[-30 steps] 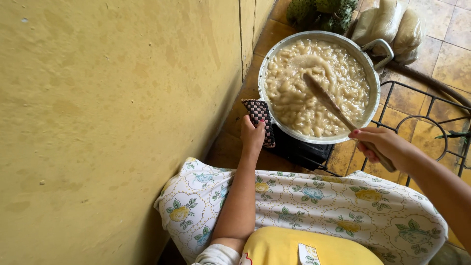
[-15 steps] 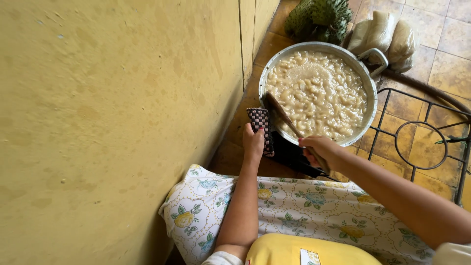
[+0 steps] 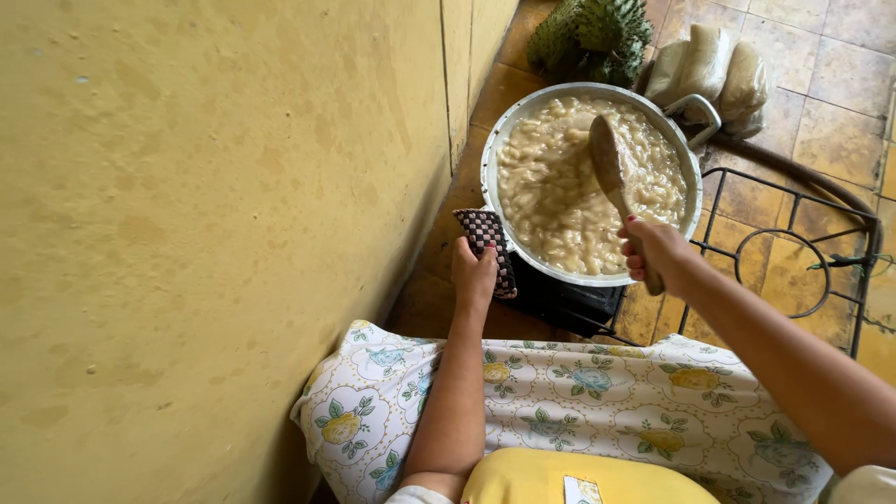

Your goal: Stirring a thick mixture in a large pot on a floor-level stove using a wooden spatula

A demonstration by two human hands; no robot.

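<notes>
A large metal pot (image 3: 493, 154) full of pale, creamy chunks sits on a low burner on the tiled floor. My left hand (image 3: 473, 272) grips the pot's near-left handle through a checkered pot holder (image 3: 491, 241). My right hand (image 3: 653, 250) holds the handle of a wooden spoon (image 3: 609, 164), whose bowl rests in the mixture near the pot's middle.
A yellow wall (image 3: 205, 215) runs close along the left. A black metal stand (image 3: 793, 252) stands right of the pot. Green spiky fruit (image 3: 593, 37) and pale filled bags (image 3: 714, 65) lie beyond the pot. A floral cloth (image 3: 560, 401) covers my lap.
My right hand has swung the spoon from the pot's right side, round the near-left edge, and back into the middle. The left hand stayed on the pot holder.
</notes>
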